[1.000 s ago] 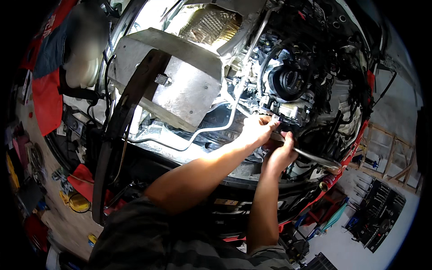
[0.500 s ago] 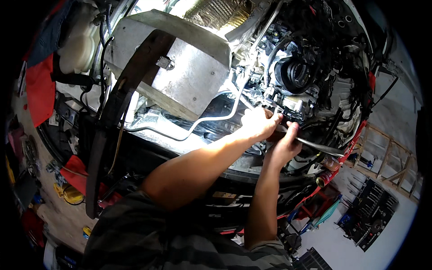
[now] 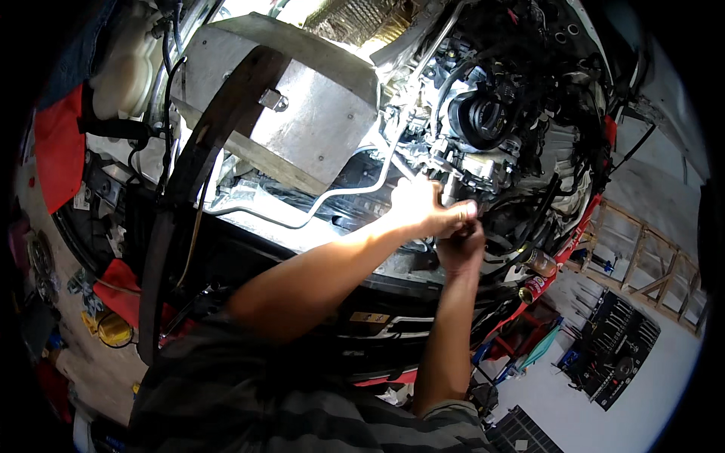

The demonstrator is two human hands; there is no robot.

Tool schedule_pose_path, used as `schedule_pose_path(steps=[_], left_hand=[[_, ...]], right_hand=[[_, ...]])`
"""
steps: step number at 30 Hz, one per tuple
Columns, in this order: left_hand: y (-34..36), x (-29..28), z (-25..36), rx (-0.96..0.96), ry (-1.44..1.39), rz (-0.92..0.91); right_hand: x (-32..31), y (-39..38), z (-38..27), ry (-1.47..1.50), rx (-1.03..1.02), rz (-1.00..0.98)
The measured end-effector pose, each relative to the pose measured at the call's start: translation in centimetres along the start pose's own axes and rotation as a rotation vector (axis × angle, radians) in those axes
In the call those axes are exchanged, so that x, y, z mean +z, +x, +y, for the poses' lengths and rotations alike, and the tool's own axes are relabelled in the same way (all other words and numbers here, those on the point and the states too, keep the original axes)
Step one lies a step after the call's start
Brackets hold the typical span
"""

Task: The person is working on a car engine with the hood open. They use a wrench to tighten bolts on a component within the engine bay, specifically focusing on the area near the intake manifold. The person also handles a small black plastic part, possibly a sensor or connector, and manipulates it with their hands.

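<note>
Both hands meet deep inside the car engine [image 3: 483, 121]. The left hand [image 3: 423, 208] is closed around a small metal part [image 3: 451, 189]. The right hand [image 3: 461, 245] sits just below, but I cannot tell its grip.

Left hand [image 3: 423, 208] and right hand [image 3: 459, 245] together below black intake hose [image 3: 483, 119], metal shield [image 3: 302, 121] left

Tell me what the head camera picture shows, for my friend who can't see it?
A person's left hand and right hand meet deep in a car's open engine bay, working close together on a small part too hidden to make out. A silver metal shield sits to the left, a round black hose opening above.
</note>
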State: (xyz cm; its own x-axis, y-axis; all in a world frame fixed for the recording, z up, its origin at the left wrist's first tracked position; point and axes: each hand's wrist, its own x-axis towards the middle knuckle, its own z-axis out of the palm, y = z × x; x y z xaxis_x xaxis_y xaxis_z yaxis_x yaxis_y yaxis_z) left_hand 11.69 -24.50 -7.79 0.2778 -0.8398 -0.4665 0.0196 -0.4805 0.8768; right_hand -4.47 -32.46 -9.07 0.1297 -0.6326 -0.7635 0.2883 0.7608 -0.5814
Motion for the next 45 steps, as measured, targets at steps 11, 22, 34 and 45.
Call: schedule_pose_path(steps=[11, 22, 34, 45], left_hand=[[1.6, -0.6, -3.6, 0.507, -0.341, -0.113], [-0.2, 1.1, -3.2, 0.426, 0.103, 0.196], [-1.1, 1.0, -2.5, 0.579, 0.322, 0.403], [-1.0, 1.8, -1.9, 0.574, 0.455, 0.452]], right_hand=[[9.6, -7.9, 2.0, -0.713, -0.904, 0.022], [5.1, -3.2, 1.8, 0.162, -0.301, 0.214], [6.0, -3.9, 1.1, -0.019, -0.206, 0.3], [6.3, -4.7, 1.6, -0.162, -0.52, 0.242]])
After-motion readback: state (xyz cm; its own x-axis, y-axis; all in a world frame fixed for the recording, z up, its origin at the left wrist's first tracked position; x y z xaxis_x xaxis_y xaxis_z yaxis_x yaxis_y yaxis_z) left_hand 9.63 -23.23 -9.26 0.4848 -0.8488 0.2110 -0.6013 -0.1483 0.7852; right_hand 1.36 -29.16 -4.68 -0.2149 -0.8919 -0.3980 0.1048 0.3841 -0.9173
